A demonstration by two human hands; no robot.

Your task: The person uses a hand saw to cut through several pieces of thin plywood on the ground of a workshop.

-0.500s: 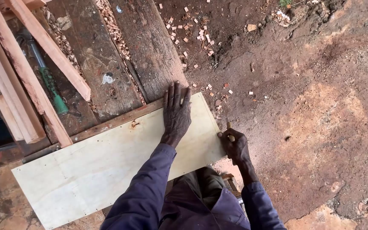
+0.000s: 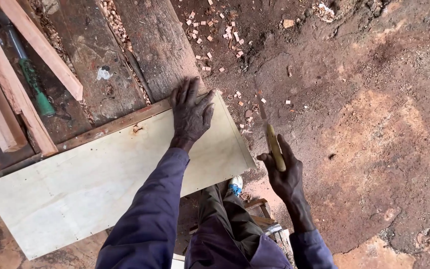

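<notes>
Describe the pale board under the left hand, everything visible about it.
The pale rectangular plywood board is thin, flat and cream-coloured, with faint smudges and a small rusty mark near its far edge. It lies slanted across a dark weathered wooden workbench, its right end overhanging. The left hand presses flat on its far right corner; a blue sleeve crosses it.

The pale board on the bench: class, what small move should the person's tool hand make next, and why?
Probably bring the right hand and its yellow-handled tool back over to the pale board. The left hand lies flat on the board's far edge, pinning it to the bench, while the tool is raised off to the side, above the dirt floor, touching nothing.
</notes>
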